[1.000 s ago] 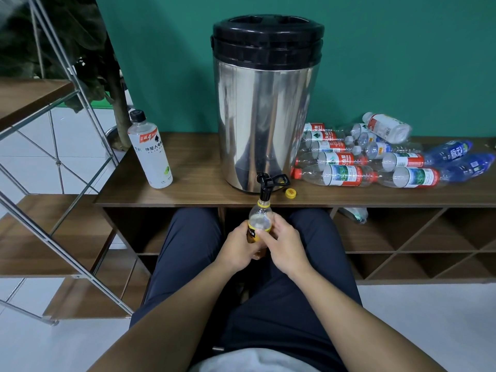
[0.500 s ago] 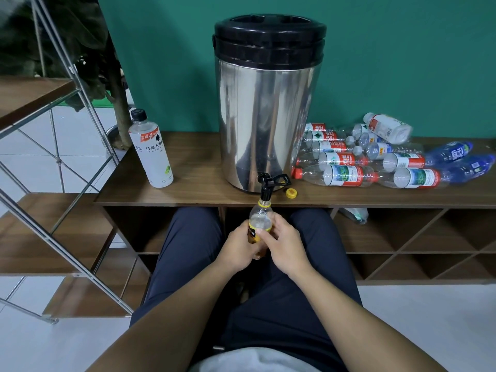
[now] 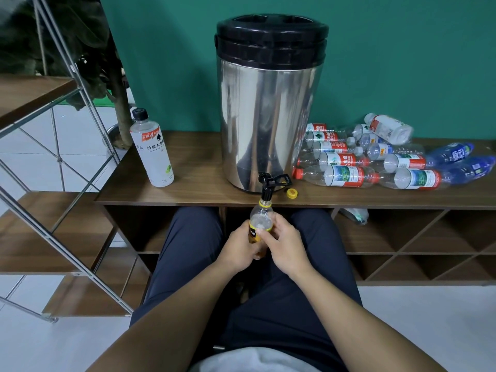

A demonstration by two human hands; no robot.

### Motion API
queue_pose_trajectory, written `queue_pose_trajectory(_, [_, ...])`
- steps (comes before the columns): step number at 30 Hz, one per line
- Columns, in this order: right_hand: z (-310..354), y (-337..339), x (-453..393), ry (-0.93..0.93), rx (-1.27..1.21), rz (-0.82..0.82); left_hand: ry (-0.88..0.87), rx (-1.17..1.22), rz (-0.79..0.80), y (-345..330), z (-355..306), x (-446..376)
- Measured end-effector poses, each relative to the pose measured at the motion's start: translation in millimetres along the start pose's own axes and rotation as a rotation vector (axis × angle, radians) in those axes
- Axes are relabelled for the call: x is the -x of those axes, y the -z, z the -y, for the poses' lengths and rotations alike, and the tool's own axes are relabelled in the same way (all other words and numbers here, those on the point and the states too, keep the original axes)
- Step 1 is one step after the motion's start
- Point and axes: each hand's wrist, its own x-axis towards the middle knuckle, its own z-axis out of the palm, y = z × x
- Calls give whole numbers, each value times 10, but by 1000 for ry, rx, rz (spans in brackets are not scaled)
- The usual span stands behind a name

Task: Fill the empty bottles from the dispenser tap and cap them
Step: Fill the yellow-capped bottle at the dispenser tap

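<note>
A steel dispenser [image 3: 269, 116] with a black lid stands on the wooden shelf [image 3: 204, 183]. Its black tap [image 3: 268, 185] hangs over the shelf's front edge. A small clear bottle with a yellow label [image 3: 259, 218] is held upright with its open neck right under the tap. My left hand [image 3: 239, 249] grips the bottle's lower body from the left. My right hand [image 3: 284, 245] grips it from the right, thumb across the label. The bottle's yellow cap [image 3: 291, 193] lies on the shelf beside the tap.
A capped white-labelled bottle [image 3: 153, 151] stands left of the dispenser. Several empty bottles [image 3: 375, 159] lie in a pile on the right of the shelf. Open cubbies run under the shelf. A metal-framed wooden rack [image 3: 53, 183] stands at left. My knees sit below the shelf.
</note>
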Motion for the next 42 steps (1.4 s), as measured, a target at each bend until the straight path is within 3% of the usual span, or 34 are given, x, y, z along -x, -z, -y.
queue_pose_trajectory(26, [17, 4, 2, -9, 11, -4, -35, 29, -2, -21, 81, -80])
queue_pose_trajectory(42, [89, -10, 37, -26, 77, -44, 46, 142, 6, -70, 148, -129])
